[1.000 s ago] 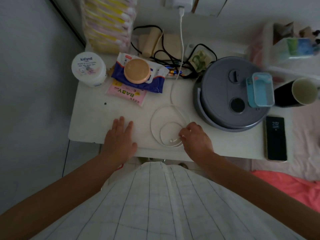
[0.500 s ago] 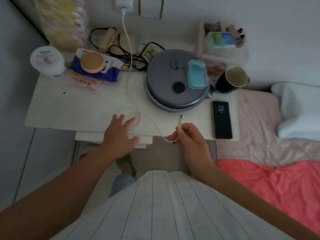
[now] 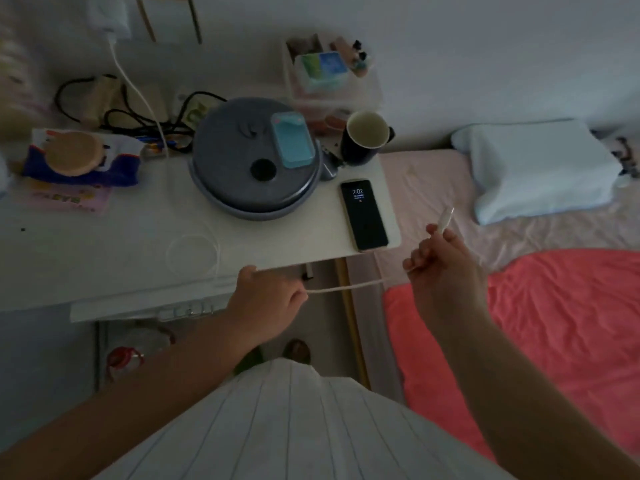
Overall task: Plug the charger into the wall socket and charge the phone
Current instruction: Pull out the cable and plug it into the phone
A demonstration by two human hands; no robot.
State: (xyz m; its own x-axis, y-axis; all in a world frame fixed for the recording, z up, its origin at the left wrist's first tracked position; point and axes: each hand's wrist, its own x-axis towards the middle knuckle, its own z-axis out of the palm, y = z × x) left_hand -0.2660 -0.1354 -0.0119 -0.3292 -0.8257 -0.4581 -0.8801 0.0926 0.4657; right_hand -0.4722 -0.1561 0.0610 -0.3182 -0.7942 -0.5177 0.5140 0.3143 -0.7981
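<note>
Nearest us, our left hand (image 3: 268,299) closes on the white cable (image 3: 349,288), and our right hand (image 3: 441,263) pinches it just behind the plug (image 3: 446,216), which sticks up over the bed (image 3: 519,299). The cable looks thin, light and limp, so we judge the stiff plug body the best hold. Beyond, the phone (image 3: 364,215) lies flat at the table (image 3: 104,237) corner, black, glossy, probably slippery, screen lit. Farthest, the charger (image 3: 111,16) sits in the wall.

Table (image 3: 104,244): white, cluttered along the back.
Round grey lid (image 3: 254,168): teal box (image 3: 292,139) on top.
Dark mug (image 3: 363,137): beside it.
Bed (image 3: 554,306): white pillow (image 3: 540,169), coral blanket.
</note>
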